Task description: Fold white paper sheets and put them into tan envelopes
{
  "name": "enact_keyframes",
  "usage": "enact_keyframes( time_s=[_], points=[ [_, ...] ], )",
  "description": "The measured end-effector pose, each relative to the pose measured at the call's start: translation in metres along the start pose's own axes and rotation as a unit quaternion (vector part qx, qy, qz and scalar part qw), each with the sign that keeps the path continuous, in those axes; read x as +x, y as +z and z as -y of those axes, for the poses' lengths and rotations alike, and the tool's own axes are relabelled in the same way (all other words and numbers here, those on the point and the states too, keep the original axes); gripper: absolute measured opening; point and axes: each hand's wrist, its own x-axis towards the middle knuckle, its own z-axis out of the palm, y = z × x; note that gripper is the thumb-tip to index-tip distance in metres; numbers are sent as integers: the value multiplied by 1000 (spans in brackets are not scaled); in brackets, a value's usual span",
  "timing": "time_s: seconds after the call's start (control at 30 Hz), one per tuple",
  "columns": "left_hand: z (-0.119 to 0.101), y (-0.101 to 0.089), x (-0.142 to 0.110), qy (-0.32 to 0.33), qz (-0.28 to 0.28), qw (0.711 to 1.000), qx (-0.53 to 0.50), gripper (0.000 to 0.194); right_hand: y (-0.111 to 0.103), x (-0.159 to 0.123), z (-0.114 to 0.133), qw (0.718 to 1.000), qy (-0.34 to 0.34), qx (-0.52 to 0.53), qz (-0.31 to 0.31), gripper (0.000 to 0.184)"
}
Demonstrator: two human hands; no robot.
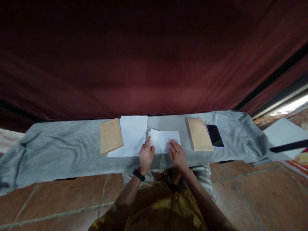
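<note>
A white sheet of paper, seemingly folded over, lies in front of me, its upper left corner slightly raised. My left hand, with a dark band at the wrist, is at the sheet's left edge. Its index finger points forward along that edge and the thumb stands apart. On the right part of the sheet my right hand rests palm down, fingers spread. Left of the folded sheet lie larger white sheets, which a tan, book-like block partly overlaps.
A second tan block and a phone lie to the right on the grey cloth covering the narrow table. A dark red curtain hangs right behind it. White boards and a black bar stand at far right.
</note>
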Motion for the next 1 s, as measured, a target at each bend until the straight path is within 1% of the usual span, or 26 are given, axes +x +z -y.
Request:
enact_keyframes(
  time_s=[0.1, 0.2, 0.23, 0.3, 0.37, 0.43, 0.53, 0.63, 0.7, 0.8, 1.0],
  points=[
    [1, -2, -2, 23, -14, 1000, 16, 57, 5, 4, 3, 998, 1, -48, 27, 46],
    [-3, -6, -5, 48, -35, 998, 35, 56, 7, 4, 4, 996, 7, -74, 41, 47],
    [-7, -7, -6, 65, -44, 996, 37, 55, 8, 4, 4, 996, 10, -78, 43, 47],
    [-17, -4, -8, 121, -51, 991, 29, 53, 8, 3, 5, 996, 17, -79, 44, 48],
    [-27, 4, -8, 180, -34, 983, 9, 51, 7, 5, 5, 996, 28, -69, 46, 48],
    [-35, 15, -7, 203, -4, 979, -4, 51, 7, 11, 7, 997, 48, -49, 43, 48],
    [-39, 31, -3, 190, 31, 981, 4, 53, 10, 27, 12, 997, 59, -18, 43, 51],
    [-36, 40, 1, 186, 40, 982, 21, 56, 15, 43, 19, 998, 27, -12, 58, 52],
    [-35, 44, 3, 176, 35, 983, 30, 57, 19, 50, 21, 998, 14, -25, 62, 52],
    [-35, 47, 4, 155, 25, 987, 38, 57, 23, 54, 19, 997, 16, -50, 53, 51],
    [-37, 52, 6, 129, -10, 991, 31, 56, 24, 51, -2, 994, 30, -95, 33, 53]
  ],
)
